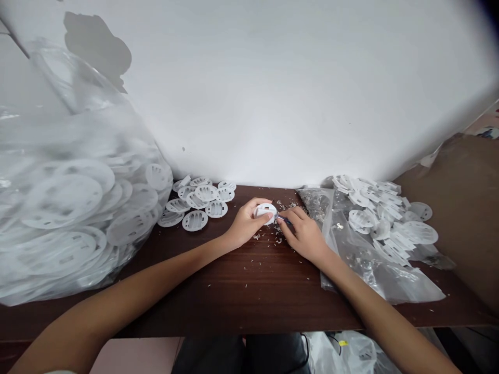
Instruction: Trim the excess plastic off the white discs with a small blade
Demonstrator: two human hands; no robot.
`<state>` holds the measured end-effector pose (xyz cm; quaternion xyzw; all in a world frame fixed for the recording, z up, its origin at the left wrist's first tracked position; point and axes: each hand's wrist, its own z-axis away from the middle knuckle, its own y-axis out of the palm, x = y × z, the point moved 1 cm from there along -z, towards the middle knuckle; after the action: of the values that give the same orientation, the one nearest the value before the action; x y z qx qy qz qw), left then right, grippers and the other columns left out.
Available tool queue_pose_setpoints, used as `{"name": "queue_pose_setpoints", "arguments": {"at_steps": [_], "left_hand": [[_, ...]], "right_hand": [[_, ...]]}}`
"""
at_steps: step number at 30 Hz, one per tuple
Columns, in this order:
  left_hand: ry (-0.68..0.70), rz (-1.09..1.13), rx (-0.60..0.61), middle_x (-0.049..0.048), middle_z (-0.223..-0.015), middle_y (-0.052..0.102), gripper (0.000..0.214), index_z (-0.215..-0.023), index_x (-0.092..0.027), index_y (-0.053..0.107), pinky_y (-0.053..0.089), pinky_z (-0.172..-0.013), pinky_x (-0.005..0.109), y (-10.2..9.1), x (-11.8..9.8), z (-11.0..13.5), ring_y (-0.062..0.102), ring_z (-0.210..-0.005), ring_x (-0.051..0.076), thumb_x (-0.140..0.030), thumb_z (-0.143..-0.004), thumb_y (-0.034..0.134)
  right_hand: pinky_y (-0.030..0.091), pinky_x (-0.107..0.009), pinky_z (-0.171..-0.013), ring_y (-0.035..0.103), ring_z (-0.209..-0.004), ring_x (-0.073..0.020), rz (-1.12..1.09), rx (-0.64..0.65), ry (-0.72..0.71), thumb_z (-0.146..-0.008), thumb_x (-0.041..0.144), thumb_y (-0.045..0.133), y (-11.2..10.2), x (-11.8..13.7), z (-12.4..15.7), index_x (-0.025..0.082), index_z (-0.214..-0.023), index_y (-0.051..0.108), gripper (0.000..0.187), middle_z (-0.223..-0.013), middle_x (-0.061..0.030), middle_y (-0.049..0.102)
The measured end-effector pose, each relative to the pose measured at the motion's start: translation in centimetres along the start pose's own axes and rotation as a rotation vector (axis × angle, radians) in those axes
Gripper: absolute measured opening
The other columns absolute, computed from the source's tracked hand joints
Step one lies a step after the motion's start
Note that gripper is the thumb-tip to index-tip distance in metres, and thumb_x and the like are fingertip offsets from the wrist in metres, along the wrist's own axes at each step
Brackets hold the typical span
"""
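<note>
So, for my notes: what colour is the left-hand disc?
The disc is white, per the head view.

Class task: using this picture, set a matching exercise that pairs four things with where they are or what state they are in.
Column 1
1. Left hand
2. Large clear plastic bag
3. Heap of slotted white discs
4. Pale shavings

Column 2
A. Scattered over the dark wooden tabletop
B. Lying on a flattened clear bag
C. Holding a white disc
D. Full of white discs, at the tabletop's left end

Pairs: 1-C, 2-D, 3-B, 4-A
</note>
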<state>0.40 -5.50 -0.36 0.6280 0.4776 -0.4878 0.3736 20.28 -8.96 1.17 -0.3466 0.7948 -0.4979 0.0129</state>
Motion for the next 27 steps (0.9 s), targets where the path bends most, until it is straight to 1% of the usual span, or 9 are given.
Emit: {"name": "queue_pose_setpoints", "arguments": {"at_steps": [3, 5, 8, 11, 15, 18, 20, 23, 27], "left_hand": [[0.006, -0.086, -0.027, 0.0066, -0.106, 0.072, 0.039, -0.119, -0.020, 0.067, 0.052, -0.080, 0.029, 0.0, 0.2, 0.0, 0.066, -0.091, 0.018, -0.034, -0.084, 0.076], [0.005, -0.171, -0.044, 0.0048, -0.102, 0.073, 0.036, -0.116, -0.021, 0.068, 0.050, -0.077, 0.028, 0.0, 0.2, 0.0, 0.064, -0.086, 0.017, -0.034, -0.084, 0.076], [0.014, -0.294, -0.060, 0.0033, -0.100, 0.073, 0.031, -0.112, -0.022, 0.069, 0.048, -0.076, 0.029, 0.1, 0.1, 0.1, 0.064, -0.085, 0.017, -0.032, -0.084, 0.075], [0.020, -0.327, -0.076, 0.0034, -0.100, 0.074, 0.030, -0.112, -0.023, 0.070, 0.049, -0.076, 0.029, 0.2, 0.1, 0.1, 0.065, -0.085, 0.018, -0.032, -0.083, 0.075], [0.040, -0.310, -0.077, 0.0039, -0.098, 0.075, 0.030, -0.113, -0.024, 0.070, 0.050, -0.076, 0.030, 0.4, 0.2, 0.2, 0.067, -0.085, 0.019, -0.031, -0.084, 0.074], [0.053, -0.299, -0.050, 0.0044, -0.099, 0.076, 0.032, -0.117, -0.025, 0.069, 0.052, -0.078, 0.031, 0.5, 0.1, 0.2, 0.068, -0.086, 0.019, -0.030, -0.086, 0.073], [0.041, -0.270, -0.043, 0.0053, -0.101, 0.076, 0.033, -0.118, -0.024, 0.069, 0.052, -0.079, 0.031, 0.6, 0.2, 0.2, 0.069, -0.087, 0.019, -0.030, -0.085, 0.074], [-0.010, -0.159, -0.054, 0.0062, -0.100, 0.075, 0.036, -0.116, -0.021, 0.068, 0.053, -0.079, 0.030, 0.6, 0.4, -0.1, 0.069, -0.088, 0.019, -0.032, -0.083, 0.077], [-0.085, 0.018, -0.085, 0.0065, -0.101, 0.074, 0.041, -0.114, -0.018, 0.066, 0.054, -0.082, 0.031, 0.5, 0.3, -0.4, 0.069, -0.091, 0.019, -0.035, -0.080, 0.080]], "right_hand": [[0.054, -0.036, -0.079, 0.067, -0.096, -0.0241, 0.089, 0.003, -0.007, -0.107, 0.034, 0.043, 0.4, 0.1, 0.2, 0.021, -0.114, 0.065, 0.026, -0.109, -0.0107, 0.067], [0.051, -0.034, -0.074, 0.067, -0.092, -0.0233, 0.160, 0.018, -0.014, -0.108, 0.033, 0.042, 0.6, 0.2, 0.3, 0.020, -0.112, 0.066, 0.027, -0.107, -0.0108, 0.067], [0.044, -0.032, -0.064, 0.064, -0.085, -0.0219, 0.264, 0.047, -0.025, -0.109, 0.032, 0.040, 0.9, 0.5, 0.4, 0.020, -0.106, 0.066, 0.029, -0.102, -0.0108, 0.066], [0.037, -0.032, -0.058, 0.061, -0.082, -0.0219, 0.360, 0.050, -0.031, -0.108, 0.029, 0.041, 1.1, 1.0, 0.5, 0.019, -0.101, 0.066, 0.028, -0.098, -0.0108, 0.065], [0.031, -0.033, -0.055, 0.057, -0.083, -0.0235, 0.520, 0.039, -0.087, -0.101, 0.014, 0.045, 1.3, 2.0, 0.5, 0.019, -0.101, 0.066, 0.022, -0.095, -0.0121, 0.065], [0.032, -0.034, -0.056, 0.055, -0.082, -0.0238, 0.589, 0.046, -0.139, -0.099, 0.007, 0.044, 1.2, 2.9, 0.3, 0.019, -0.104, 0.067, 0.026, -0.092, -0.0126, 0.066], [0.033, -0.034, -0.056, 0.055, -0.080, -0.0239, 0.587, 0.058, -0.137, -0.099, 0.006, 0.044, 1.2, 3.2, 0.2, 0.018, -0.104, 0.068, 0.028, -0.091, -0.0127, 0.066], [0.034, -0.033, -0.057, 0.058, -0.083, -0.0242, 0.530, 0.052, -0.093, -0.100, 0.008, 0.046, 0.9, 2.9, 0.0, 0.019, -0.105, 0.068, 0.025, -0.094, -0.0133, 0.066], [0.038, -0.030, -0.058, 0.063, -0.086, -0.0244, 0.396, -0.009, -0.001, -0.105, 0.025, 0.044, -0.1, 1.7, -0.2, 0.022, -0.109, 0.066, 0.022, -0.099, -0.0126, 0.067]]}}
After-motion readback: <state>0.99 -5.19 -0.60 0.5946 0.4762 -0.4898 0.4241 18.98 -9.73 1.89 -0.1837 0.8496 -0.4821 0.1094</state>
